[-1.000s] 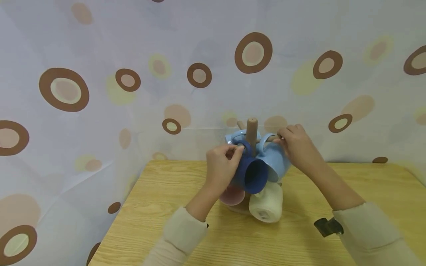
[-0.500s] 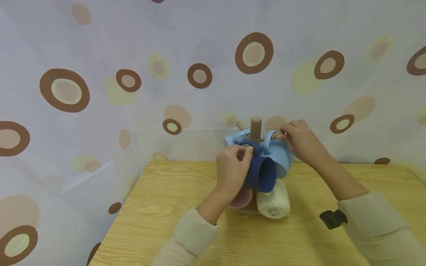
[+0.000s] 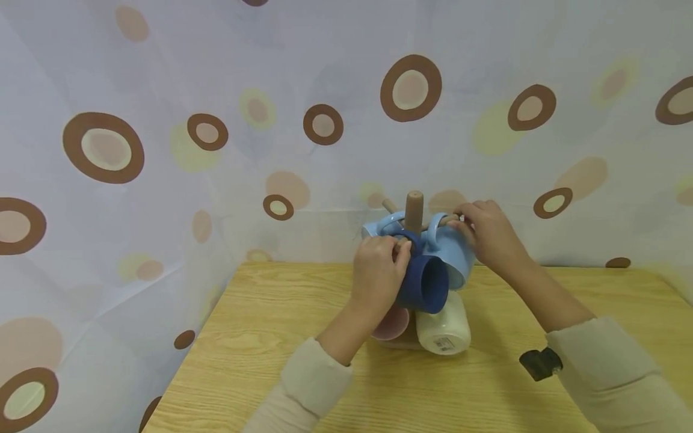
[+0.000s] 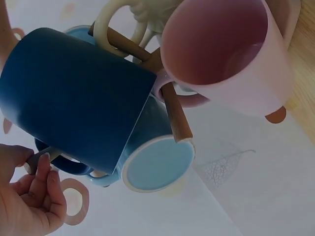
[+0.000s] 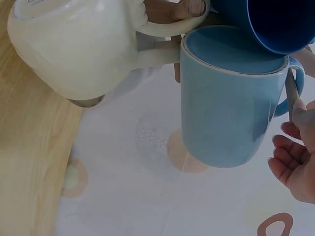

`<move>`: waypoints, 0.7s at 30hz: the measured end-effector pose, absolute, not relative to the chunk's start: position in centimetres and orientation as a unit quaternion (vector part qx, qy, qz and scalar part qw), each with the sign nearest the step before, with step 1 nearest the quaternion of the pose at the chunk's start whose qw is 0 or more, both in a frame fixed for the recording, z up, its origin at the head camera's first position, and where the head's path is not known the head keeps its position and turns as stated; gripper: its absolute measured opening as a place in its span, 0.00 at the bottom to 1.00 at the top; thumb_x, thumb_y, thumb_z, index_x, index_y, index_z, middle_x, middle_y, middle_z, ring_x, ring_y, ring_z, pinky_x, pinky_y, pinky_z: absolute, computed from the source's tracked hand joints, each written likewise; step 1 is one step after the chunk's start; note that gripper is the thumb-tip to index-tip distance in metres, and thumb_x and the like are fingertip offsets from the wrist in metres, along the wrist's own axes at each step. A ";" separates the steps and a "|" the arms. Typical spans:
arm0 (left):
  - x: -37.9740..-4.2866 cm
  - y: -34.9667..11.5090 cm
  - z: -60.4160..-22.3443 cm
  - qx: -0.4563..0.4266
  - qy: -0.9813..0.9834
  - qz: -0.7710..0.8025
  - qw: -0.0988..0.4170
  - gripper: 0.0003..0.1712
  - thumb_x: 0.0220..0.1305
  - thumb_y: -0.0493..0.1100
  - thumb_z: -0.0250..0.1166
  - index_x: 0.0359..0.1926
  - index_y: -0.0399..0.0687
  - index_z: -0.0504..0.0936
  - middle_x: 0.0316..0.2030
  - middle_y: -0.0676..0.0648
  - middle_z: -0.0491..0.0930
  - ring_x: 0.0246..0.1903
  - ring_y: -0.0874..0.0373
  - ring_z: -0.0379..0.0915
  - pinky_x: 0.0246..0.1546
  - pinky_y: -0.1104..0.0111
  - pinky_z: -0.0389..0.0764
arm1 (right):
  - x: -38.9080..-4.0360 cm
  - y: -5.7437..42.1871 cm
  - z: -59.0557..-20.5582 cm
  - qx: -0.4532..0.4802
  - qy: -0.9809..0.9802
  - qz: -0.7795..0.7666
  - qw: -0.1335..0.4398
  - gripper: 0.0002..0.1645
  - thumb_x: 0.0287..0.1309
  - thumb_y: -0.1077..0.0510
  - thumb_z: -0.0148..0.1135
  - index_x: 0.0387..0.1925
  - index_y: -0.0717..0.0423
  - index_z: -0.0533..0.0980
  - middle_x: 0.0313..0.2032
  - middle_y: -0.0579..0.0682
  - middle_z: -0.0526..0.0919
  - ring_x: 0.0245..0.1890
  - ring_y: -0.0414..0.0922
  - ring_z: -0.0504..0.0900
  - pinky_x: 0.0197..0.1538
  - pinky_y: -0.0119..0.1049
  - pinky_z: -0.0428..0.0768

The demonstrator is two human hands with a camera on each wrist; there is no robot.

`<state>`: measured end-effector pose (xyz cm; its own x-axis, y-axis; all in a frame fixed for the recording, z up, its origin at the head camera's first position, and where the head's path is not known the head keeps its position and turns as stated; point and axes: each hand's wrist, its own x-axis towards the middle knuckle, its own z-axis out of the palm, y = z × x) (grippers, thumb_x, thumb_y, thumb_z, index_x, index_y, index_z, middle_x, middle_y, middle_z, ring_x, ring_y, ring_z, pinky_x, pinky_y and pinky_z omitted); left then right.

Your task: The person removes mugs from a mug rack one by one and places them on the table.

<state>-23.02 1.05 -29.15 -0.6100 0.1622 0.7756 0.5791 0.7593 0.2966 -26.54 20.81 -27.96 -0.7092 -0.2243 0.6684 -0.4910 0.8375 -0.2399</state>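
A wooden mug tree (image 3: 414, 210) stands on the table, hung with several mugs. My left hand (image 3: 376, 273) pinches the end of a peg (image 4: 33, 162) that passes through the handle of the dark blue mug (image 3: 415, 285). With thumb and fingers, my right hand (image 3: 489, 234) grips another peg (image 5: 291, 91), which carries a light blue mug (image 3: 457, 255). A second light blue mug (image 3: 372, 230) hangs behind on the left, partly hidden. Lower down are a pink mug (image 4: 278, 73) and a cream mug (image 3: 444, 331), both tilted.
The wood-grain table (image 3: 292, 325) reaches back to a wall covering (image 3: 335, 60) printed with brown and yellow ovals. A dark strap end (image 3: 541, 364) sticks out by the right sleeve (image 3: 601, 355).
Between one second and half a second ago, the mug tree, its mugs and my left hand shifted a little to the right. Since then almost nothing has moved; both hands keep their grip.
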 end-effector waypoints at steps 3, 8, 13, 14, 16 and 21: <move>-23.0 0.9 -29.0 -0.223 -0.862 -0.251 0.380 0.13 0.58 0.44 0.60 0.20 0.44 0.78 0.17 0.51 0.76 0.22 0.59 0.69 0.26 0.74 0.69 | -26.3 20.9 -28.4 0.183 -0.888 0.231 0.352 0.11 0.51 0.61 0.63 0.34 0.67 0.76 0.29 0.62 0.79 0.34 0.55 0.71 0.40 0.48 0.69; -23.0 0.7 -28.8 -0.235 -0.862 -0.223 0.390 0.13 0.57 0.45 0.61 0.18 0.46 0.78 0.16 0.52 0.75 0.21 0.59 0.68 0.24 0.74 0.69 | -25.3 21.1 -29.3 0.125 -0.852 0.306 0.406 0.12 0.50 0.63 0.62 0.35 0.70 0.76 0.34 0.66 0.79 0.38 0.58 0.72 0.43 0.49 0.67; -23.1 0.6 -28.8 -0.238 -0.856 -0.178 0.423 0.14 0.55 0.47 0.63 0.16 0.49 0.77 0.15 0.53 0.73 0.20 0.60 0.67 0.22 0.74 0.67 | -24.1 21.3 -30.7 0.039 -0.827 0.392 0.402 0.20 0.50 0.61 0.61 0.45 0.70 0.73 0.45 0.66 0.75 0.43 0.60 0.70 0.46 0.49 0.65; -23.2 0.5 -28.8 -0.239 -0.854 -0.167 0.430 0.14 0.55 0.47 0.63 0.16 0.49 0.77 0.15 0.54 0.74 0.20 0.60 0.67 0.22 0.74 0.67 | -23.8 21.3 -30.9 0.017 -0.829 0.409 0.381 0.23 0.52 0.60 0.60 0.48 0.70 0.71 0.48 0.66 0.73 0.45 0.60 0.69 0.47 0.50 0.65; -23.2 0.4 -28.9 -0.240 -0.850 -0.144 0.446 0.14 0.55 0.48 0.63 0.17 0.49 0.78 0.16 0.54 0.76 0.21 0.59 0.68 0.22 0.73 0.68 | -23.3 21.4 -31.4 -0.024 -0.834 0.444 0.328 0.28 0.54 0.55 0.58 0.54 0.68 0.66 0.53 0.65 0.69 0.49 0.60 0.67 0.49 0.51 0.66; -23.6 0.0 -29.2 -0.240 -0.831 -0.097 0.492 0.13 0.55 0.52 0.62 0.22 0.52 0.82 0.20 0.54 0.79 0.22 0.59 0.70 0.22 0.72 0.67 | -22.7 21.4 -32.2 -0.084 -0.822 0.534 0.179 0.39 0.59 0.44 0.50 0.64 0.63 0.53 0.60 0.63 0.60 0.56 0.57 0.63 0.50 0.44 0.70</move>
<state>-23.55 0.03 -29.17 -0.4002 0.3032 0.8648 0.4942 0.8661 -0.0749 -22.65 21.38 -32.17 -0.9217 0.3297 0.2045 -0.0529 0.4154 -0.9081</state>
